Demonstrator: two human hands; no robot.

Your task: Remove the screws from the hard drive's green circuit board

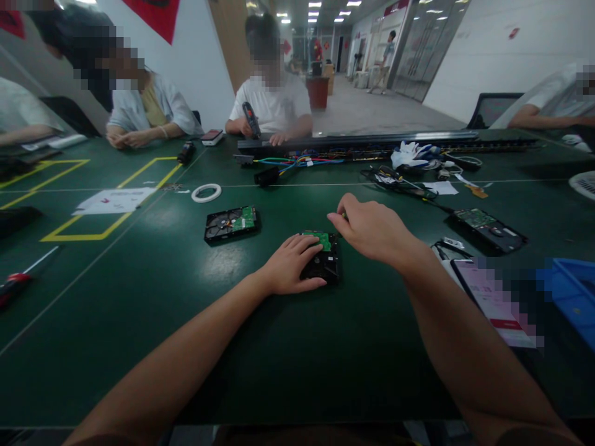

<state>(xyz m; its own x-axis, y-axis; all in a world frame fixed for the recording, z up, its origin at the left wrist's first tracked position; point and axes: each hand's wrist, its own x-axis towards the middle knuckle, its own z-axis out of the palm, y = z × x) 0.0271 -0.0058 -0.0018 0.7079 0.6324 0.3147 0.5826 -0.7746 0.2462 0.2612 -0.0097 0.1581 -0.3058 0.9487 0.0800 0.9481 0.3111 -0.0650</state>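
A black hard drive (pixel 325 260) with a green circuit board facing up lies on the green table in front of me. My left hand (pixel 290 266) rests on its left side, fingers curled over the board and thumb along the near edge. My right hand (pixel 372 229) hovers at the drive's far right corner, fingers bent together in a pinch; what they pinch is too small to see. A second hard drive (pixel 231 223) lies to the left, untouched.
A third drive (pixel 488 228) lies at the right, by a phone (pixel 493 297) and a blue bin (pixel 576 291). A tape roll (pixel 206 192), cables (pixel 297 163), white gloves (pixel 411 155) and a long black rack (pixel 372 142) lie beyond. A red-handled screwdriver (pixel 18 282) lies left. Several people sit around the table.
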